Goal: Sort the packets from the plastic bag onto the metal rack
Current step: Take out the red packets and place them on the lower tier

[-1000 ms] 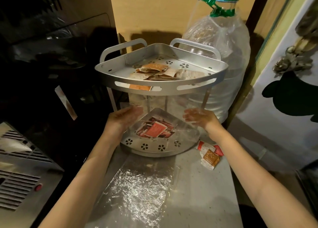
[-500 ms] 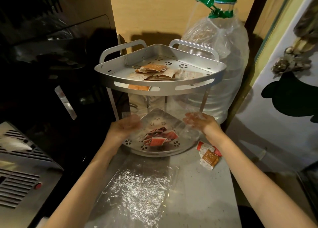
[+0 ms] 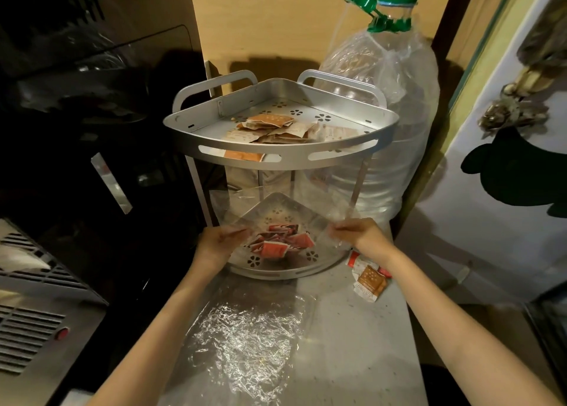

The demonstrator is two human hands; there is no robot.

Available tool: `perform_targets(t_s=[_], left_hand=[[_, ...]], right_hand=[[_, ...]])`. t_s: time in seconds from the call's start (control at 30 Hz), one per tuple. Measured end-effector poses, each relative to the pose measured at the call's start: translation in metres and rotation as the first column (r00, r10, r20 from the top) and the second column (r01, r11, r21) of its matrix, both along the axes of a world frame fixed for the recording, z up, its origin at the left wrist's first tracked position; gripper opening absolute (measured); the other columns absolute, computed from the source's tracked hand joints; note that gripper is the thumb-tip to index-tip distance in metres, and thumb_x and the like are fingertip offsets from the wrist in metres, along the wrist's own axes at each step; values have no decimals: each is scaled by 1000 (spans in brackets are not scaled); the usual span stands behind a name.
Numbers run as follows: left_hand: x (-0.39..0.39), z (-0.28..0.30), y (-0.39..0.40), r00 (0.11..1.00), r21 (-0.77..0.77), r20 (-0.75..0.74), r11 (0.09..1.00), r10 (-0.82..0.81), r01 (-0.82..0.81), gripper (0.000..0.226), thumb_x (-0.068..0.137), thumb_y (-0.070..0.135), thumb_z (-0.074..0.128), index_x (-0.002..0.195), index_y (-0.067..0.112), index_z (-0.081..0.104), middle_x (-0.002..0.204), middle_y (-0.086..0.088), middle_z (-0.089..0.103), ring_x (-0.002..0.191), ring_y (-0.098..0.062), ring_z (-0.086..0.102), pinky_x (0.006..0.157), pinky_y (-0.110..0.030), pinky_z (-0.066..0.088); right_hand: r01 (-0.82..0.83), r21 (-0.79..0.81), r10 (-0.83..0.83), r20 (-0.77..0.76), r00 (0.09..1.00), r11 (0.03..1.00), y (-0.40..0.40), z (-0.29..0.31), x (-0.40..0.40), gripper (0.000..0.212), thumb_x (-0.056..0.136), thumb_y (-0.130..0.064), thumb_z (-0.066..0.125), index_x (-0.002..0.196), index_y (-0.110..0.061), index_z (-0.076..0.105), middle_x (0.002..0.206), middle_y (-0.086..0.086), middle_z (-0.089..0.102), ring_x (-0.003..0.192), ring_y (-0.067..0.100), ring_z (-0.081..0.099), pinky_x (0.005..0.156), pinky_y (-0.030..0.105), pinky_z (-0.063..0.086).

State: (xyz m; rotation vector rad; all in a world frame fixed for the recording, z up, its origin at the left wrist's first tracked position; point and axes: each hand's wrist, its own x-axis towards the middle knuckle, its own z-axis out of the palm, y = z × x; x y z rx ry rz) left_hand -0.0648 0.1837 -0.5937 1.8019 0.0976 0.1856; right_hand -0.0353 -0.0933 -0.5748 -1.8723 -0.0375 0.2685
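Observation:
A two-tier metal corner rack stands on the counter. Its upper tier holds several brown and orange packets. My left hand and my right hand each pinch a side of a clear plastic bag, stretched in front of the lower tier. Several red packets show through the film over that tier. I cannot tell whether they lie in the bag or on the shelf.
A second crinkled clear bag lies flat on the counter near me. Loose red and orange packets sit right of the rack. A big water bottle with a green cap stands behind. A dark appliance is on the left.
Both hands have dropped lower and come closer to me with the bag. The red packets have slid toward the front of the lower tier.

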Motion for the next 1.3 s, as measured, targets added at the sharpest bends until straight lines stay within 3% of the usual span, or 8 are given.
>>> perform_targets(t_s=[0.17,0.3,0.43,0.7,0.9,1.1,1.2,1.3], left_hand=[[0,17,3,996,2,82,999,36,-36,15,82,0,62,87,12,69,53,27,64,57,11,61,59,-7,47],[-4,32,0,990,-10,140,1000,11,-9,33,83,2,61,74,31,73,63,23,69,64,5,66,60,-8,49],[-2,42,0,979,-100,198,995,36,-16,24,80,6,64,104,3,65,67,24,70,69,5,66,65,-8,49],[-1,49,0,974,-153,220,988,46,-12,25,77,5,66,100,-4,66,71,17,72,70,1,67,70,-14,53],[-7,19,11,995,98,53,992,-85,79,19,66,16,80,83,15,71,83,-7,72,86,-22,68,85,-38,49],[-13,14,7,997,17,81,1000,6,-7,17,78,3,67,76,20,69,56,20,68,59,6,63,61,-9,48],[-10,17,3,996,24,92,1000,4,-7,17,79,2,65,88,16,68,58,25,67,62,10,63,63,-5,47],[-5,17,1,993,55,116,998,23,-29,21,80,3,65,98,13,65,56,29,65,62,13,61,64,-4,46]], right_hand=[[57,163,-62,27,998,985,1,3,-3,13,80,-12,66,87,-22,69,87,-3,70,86,9,64,76,14,49],[127,249,-142,43,989,960,3,4,-1,12,81,-10,65,86,-20,70,83,-3,71,77,3,68,75,17,50],[77,250,-93,53,994,965,3,14,6,15,81,-8,65,87,-20,69,81,-9,73,82,5,67,74,15,52],[25,284,-50,82,995,958,-2,22,13,25,82,-3,59,107,-3,62,99,7,67,93,15,64,83,20,52],[50,318,-58,15,998,947,-4,18,8,27,78,1,63,106,0,63,88,0,72,85,10,67,75,14,54],[114,366,-122,-1,992,924,-1,22,6,21,81,-4,64,98,-16,65,99,3,69,95,14,65,83,20,53],[85,200,-92,28,995,976,3,14,2,24,83,-10,64,107,-13,64,103,0,67,93,9,61,71,10,47],[37,107,-38,10,999,994,7,2,-2,18,80,-6,66,98,-9,69,103,10,69,92,17,63,84,20,49]])
